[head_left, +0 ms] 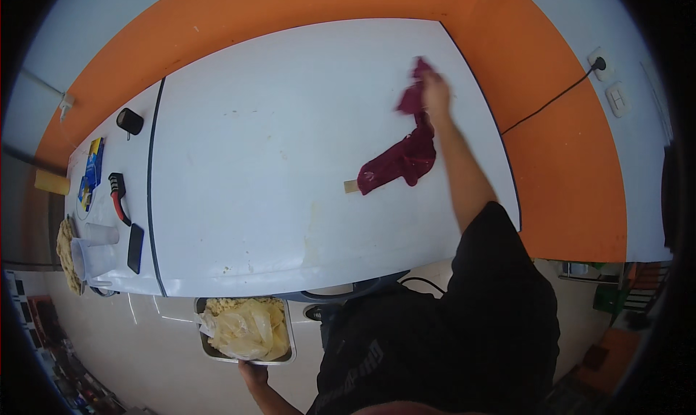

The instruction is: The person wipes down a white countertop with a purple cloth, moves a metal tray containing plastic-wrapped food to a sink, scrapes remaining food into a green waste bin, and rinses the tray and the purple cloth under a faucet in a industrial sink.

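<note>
My left hand (252,371) grips the near rim of a metal tray (291,342), held below the table's front edge. Pale yellow crumbly food (225,305) lies in it, partly covered by a crumpled clear plastic bag (250,329). Over the far right of the table, my right hand (436,94) is closed on one end of a maroon cloth (399,163), a little smeared by motion. The cloth's bunched lower part rests on the white tabletop (246,147). A small tan piece (351,187) sticks out from under it.
At the table's left end are a black cup-like object (130,121), a blue and yellow box (93,165), a red and black handled tool (118,197), a phone (135,248) and a clear plastic jug (96,259). A black cord (547,110) runs to a wall socket.
</note>
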The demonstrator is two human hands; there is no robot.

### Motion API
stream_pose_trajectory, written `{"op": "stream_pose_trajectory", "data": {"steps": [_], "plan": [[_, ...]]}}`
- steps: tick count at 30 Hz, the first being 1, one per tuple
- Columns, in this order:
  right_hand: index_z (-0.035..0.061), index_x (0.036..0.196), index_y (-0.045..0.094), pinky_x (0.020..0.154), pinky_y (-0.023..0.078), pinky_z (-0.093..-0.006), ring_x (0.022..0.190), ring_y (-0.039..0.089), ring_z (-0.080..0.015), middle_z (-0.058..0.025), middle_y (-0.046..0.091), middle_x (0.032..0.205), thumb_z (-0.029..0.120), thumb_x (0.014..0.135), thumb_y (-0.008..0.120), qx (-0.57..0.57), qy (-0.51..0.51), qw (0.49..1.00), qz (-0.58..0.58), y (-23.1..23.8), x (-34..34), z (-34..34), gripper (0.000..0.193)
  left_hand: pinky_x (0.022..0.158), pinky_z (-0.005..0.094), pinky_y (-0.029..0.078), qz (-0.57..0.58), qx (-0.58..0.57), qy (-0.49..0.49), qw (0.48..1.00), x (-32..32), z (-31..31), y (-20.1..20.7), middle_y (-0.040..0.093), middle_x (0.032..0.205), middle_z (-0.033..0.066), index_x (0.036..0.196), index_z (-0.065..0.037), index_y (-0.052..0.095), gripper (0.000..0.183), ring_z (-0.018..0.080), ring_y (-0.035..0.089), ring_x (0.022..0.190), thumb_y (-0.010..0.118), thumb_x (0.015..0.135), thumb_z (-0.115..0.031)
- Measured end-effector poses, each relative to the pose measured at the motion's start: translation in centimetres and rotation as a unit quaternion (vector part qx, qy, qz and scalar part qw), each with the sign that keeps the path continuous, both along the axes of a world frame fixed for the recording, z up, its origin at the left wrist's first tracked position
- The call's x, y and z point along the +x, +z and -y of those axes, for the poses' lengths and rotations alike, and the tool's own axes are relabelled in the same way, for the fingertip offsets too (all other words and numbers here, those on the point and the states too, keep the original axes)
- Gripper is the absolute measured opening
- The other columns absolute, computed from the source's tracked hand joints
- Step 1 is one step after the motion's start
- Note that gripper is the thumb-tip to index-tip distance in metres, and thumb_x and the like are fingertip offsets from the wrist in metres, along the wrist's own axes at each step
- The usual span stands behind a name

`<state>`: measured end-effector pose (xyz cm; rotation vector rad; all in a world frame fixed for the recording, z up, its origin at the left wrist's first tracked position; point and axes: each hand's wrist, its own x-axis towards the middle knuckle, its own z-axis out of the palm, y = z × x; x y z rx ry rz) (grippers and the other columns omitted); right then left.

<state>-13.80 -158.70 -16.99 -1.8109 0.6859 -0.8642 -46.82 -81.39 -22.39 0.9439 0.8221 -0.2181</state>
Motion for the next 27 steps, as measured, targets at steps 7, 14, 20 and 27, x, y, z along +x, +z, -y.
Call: {"op": "stream_pose_trajectory", "data": {"steps": [7,14,20,27], "plan": [[-0.0005,0.108,0.063,0.079,0.051,-0.0397,0.09,0.065,-0.0308,-0.0176,0.067,0.099,0.024,0.094,0.055,0.043,-0.271,0.948,-0.163,-2.1,-13.0,14.0,0.029,0.108,0.0544,0.037,-0.002,-0.002,-0.018,1.0,1.1,0.6,0.5,0.041,0.147,0.0155,0.143,-0.005,0.039,0.057,0.036,0.043,0.132,0.044,0.097,-0.037],[0.0008,0.113,0.059,0.089,0.05,-0.0478,0.102,0.061,-0.0408,-0.0229,0.057,0.115,0.02,0.091,0.057,-0.175,-0.23,0.913,-0.288,-4.8,-2.9,13.8,0.029,0.107,0.0543,0.038,0.013,0.016,-0.049,0.999,1.0,-0.4,0.6,0.042,0.146,0.0146,0.146,-0.008,0.036,0.057,0.036,0.043,0.132,0.042,0.097,-0.037],[0.0043,0.105,0.066,0.088,0.05,-0.0468,0.1,0.061,-0.0371,-0.0202,0.061,0.111,0.013,0.091,0.05,-0.322,-0.036,0.93,-0.176,-4.7,10.8,8.5,0.024,0.108,0.0545,0.037,-0.021,0.059,-0.037,0.997,1.8,0.4,0.9,0.041,0.148,0.0137,0.146,-0.01,0.036,0.059,0.0357,0.043,0.132,0.041,0.097,-0.041],[0.0073,0.097,0.065,0.084,0.05,-0.0451,0.095,0.06,-0.0331,-0.0154,0.06,0.1,0.013,0.087,0.054,-0.335,0.298,0.893,-0.041,-3.3,12.4,-12.2,0.016,0.109,0.0501,0.037,-0.026,0.063,-0.015,0.998,1.8,1.7,2.0,0.043,0.144,0.0164,0.142,-0.004,0.039,0.052,0.0342,0.043,0.131,0.04,0.1,-0.034]]}}
